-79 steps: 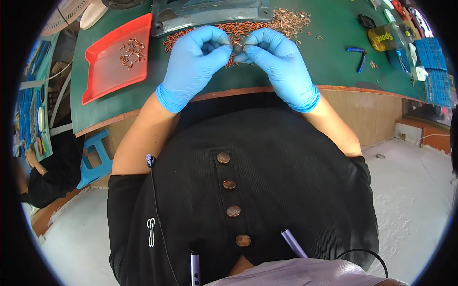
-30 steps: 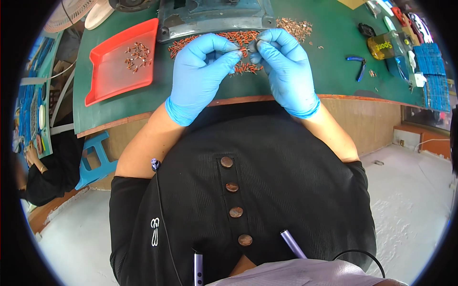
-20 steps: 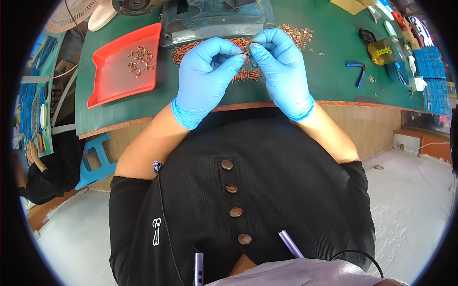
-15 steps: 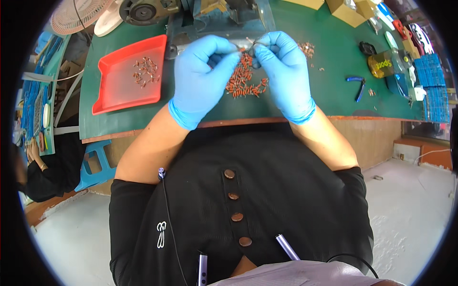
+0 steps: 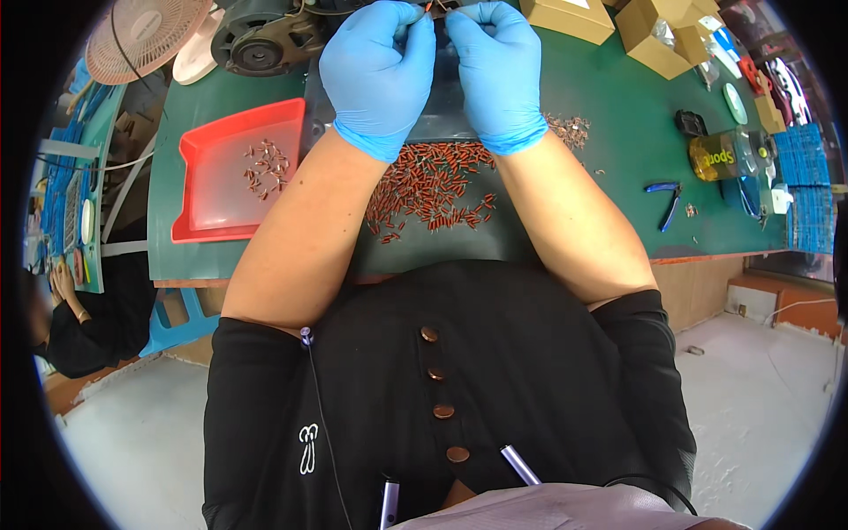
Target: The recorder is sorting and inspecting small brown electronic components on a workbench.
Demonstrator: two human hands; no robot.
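Green desk (image 5: 609,132) w/ red tray (image 5: 231,177) at left, few small brown parts inside. Pile of small brown parts (image 5: 433,185) betw. forearms. Left hand (image 5: 378,71) & right hand (image 5: 499,71), blue gloves, fingertips pinched together on one tiny part (image 5: 433,7) at desk's far edge.

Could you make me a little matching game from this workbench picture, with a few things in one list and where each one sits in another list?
Things:
1. red tray
2. pile of small reddish-brown parts
3. blue-handled pliers
4. pink fan

Places:
A. far left corner of the green bench
B. between the person's forearms
C. right of the right forearm
D. left of the left forearm, holding a few parts

Pairs: 1-D, 2-B, 3-C, 4-A
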